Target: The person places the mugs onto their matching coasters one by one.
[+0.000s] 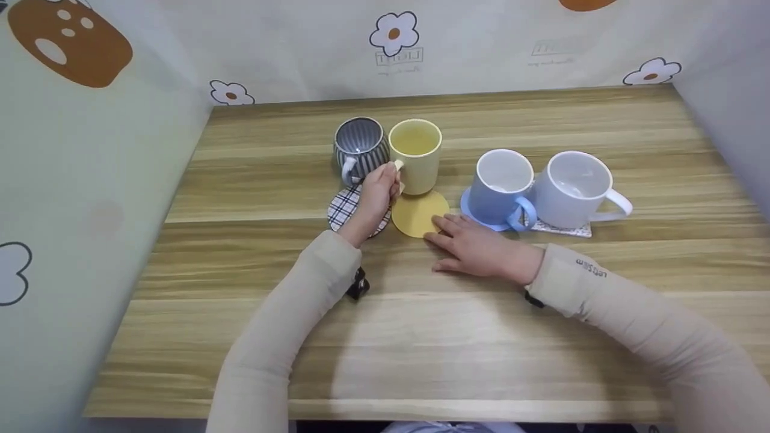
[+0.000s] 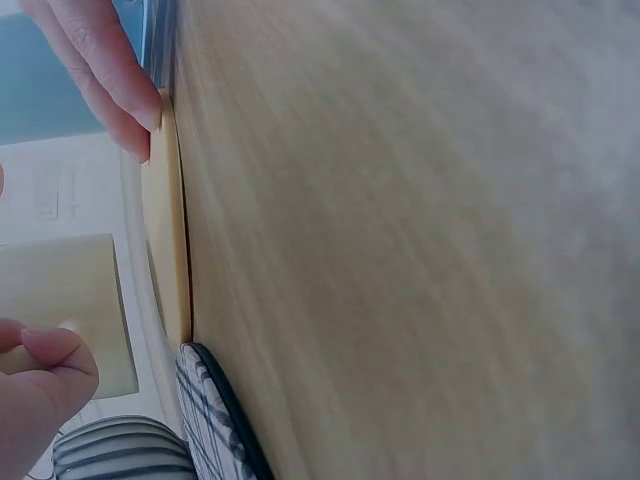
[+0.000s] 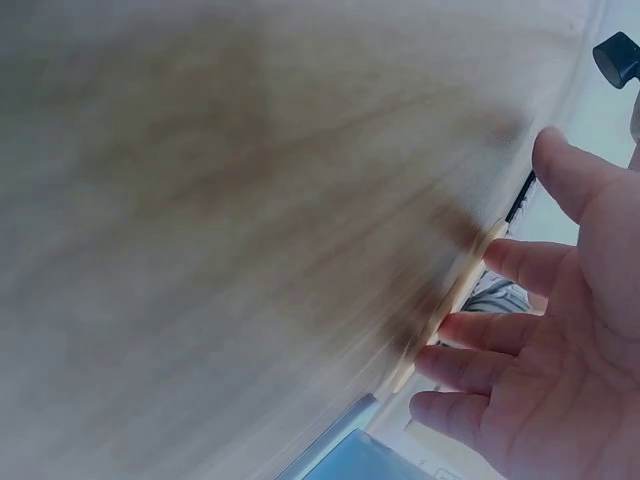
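Observation:
My left hand grips the handle of a yellow mug with pale liquid in it. The mug is just behind the round yellow coaster; in the left wrist view a pale gap shows between its base and the coaster, though I cannot tell whether the mug is raised. Fingers of my right hand are extended and touch the coaster's right edge. A grey striped mug stands left of the yellow one, behind a plaid coaster partly hidden by my left hand.
A blue mug sits on a blue coaster, right of the yellow pair. Beside it a white mug rests on a patterned square coaster. A patterned wall covering rises behind the wooden table.

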{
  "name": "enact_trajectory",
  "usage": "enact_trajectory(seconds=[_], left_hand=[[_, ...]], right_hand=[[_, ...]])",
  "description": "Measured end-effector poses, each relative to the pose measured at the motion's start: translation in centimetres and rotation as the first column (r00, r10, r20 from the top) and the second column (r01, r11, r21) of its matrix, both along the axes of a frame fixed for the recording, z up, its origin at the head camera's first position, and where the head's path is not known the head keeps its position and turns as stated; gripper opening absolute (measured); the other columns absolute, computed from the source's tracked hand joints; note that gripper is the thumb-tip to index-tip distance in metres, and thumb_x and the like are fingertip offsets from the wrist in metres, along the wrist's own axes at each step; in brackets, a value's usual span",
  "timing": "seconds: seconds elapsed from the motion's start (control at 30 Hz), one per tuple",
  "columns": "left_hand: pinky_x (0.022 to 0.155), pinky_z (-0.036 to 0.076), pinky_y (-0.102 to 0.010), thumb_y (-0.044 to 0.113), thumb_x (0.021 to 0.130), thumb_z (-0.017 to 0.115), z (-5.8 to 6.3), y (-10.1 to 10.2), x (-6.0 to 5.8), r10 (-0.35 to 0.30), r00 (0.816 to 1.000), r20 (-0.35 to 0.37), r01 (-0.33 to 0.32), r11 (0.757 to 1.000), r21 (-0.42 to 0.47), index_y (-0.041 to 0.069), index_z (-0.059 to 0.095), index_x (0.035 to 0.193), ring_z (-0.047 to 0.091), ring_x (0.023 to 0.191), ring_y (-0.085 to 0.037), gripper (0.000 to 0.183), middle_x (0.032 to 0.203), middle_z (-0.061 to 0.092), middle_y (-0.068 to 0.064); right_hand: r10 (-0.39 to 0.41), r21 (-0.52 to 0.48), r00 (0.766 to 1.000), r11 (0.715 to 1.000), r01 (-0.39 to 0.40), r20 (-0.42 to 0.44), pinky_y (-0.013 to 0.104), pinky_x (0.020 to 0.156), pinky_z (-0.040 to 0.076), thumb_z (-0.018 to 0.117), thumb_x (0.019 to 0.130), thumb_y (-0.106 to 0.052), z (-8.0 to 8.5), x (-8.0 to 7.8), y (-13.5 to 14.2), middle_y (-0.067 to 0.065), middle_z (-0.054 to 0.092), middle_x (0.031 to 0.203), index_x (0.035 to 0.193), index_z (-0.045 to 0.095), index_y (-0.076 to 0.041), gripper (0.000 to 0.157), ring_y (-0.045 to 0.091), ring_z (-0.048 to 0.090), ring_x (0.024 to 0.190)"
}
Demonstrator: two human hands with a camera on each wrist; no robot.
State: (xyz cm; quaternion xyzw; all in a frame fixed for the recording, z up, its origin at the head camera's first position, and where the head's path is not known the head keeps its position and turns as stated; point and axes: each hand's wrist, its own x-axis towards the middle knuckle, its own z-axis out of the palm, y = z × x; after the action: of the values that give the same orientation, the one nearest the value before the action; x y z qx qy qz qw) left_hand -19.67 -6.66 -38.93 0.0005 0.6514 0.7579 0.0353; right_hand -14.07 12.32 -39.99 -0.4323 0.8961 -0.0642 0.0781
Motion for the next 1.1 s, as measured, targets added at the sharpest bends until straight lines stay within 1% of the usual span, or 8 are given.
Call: enact_trajectory(seconds=[0.3, 0.43, 0.53, 0.83, 1.1], left_hand=[[0.046, 0.022, -0.022, 0.012, 0.1, 0.033, 0.2, -0.5, 0.4, -0.024, 1.0, -0.006, 0.024, 1.0, -0.001, 0.011, 0.04, 0.064, 0.028, 0.046, -0.008, 0.036, 0.051, 0.031, 0.003], [0.047, 0.021, -0.022, 0.011, 0.099, 0.033, 0.4, -0.7, 0.6, -0.042, 0.999, -0.005, 0.042, 0.999, 0.022, 0.01, 0.04, 0.063, 0.029, 0.046, -0.008, 0.037, 0.051, 0.032, 0.003], [0.047, 0.021, -0.022, 0.01, 0.099, 0.033, 0.4, -0.9, 0.8, -0.048, 0.999, -0.003, 0.048, 0.999, 0.02, 0.01, 0.04, 0.063, 0.029, 0.046, -0.008, 0.037, 0.051, 0.032, 0.003], [0.047, 0.022, -0.022, 0.011, 0.1, 0.031, 0.2, -1.7, 1.4, -0.087, 0.996, -0.003, 0.087, 0.996, 0.027, 0.01, 0.041, 0.064, 0.03, 0.047, -0.008, 0.037, 0.052, 0.032, 0.003], [0.047, 0.022, -0.021, 0.01, 0.1, 0.03, 0.1, -2.1, 1.9, -0.105, 0.994, -0.028, 0.106, 0.993, 0.047, 0.011, 0.041, 0.063, 0.029, 0.046, -0.007, 0.038, 0.051, 0.032, 0.003]], right_hand=[[0.013, -0.011, 1.0, 1.0, -0.013, -0.009, 0.051, 0.106, 0.027, 0.052, 0.09, -0.043, -0.2, 0.1, 0.4, 0.026, 0.035, 0.14, 0.133, 0.046, -0.001, 0.06, 0.043, 0.035, 0.127], [0.014, -0.018, 1.0, 1.0, -0.014, -0.001, 0.05, 0.106, 0.026, 0.052, 0.09, -0.042, -0.1, 0.1, 0.5, 0.025, 0.035, 0.14, 0.132, 0.046, 0.0, 0.061, 0.043, 0.035, 0.127], [0.014, -0.024, 1.0, 1.0, -0.013, 0.007, 0.05, 0.106, 0.027, 0.053, 0.09, -0.042, -0.1, 0.2, 0.6, 0.025, 0.036, 0.14, 0.132, 0.046, 0.001, 0.061, 0.043, 0.035, 0.127], [0.02, -0.032, 1.0, 0.999, -0.02, 0.005, 0.049, 0.106, 0.027, 0.053, 0.09, -0.041, -0.2, 0.2, 0.8, 0.025, 0.038, 0.139, 0.13, 0.047, 0.002, 0.06, 0.042, 0.035, 0.127], [0.025, -0.029, 1.0, 0.999, -0.025, 0.005, 0.049, 0.106, 0.027, 0.053, 0.09, -0.041, 0.1, 0.2, 0.7, 0.025, 0.038, 0.139, 0.131, 0.047, 0.003, 0.06, 0.041, 0.035, 0.127]])
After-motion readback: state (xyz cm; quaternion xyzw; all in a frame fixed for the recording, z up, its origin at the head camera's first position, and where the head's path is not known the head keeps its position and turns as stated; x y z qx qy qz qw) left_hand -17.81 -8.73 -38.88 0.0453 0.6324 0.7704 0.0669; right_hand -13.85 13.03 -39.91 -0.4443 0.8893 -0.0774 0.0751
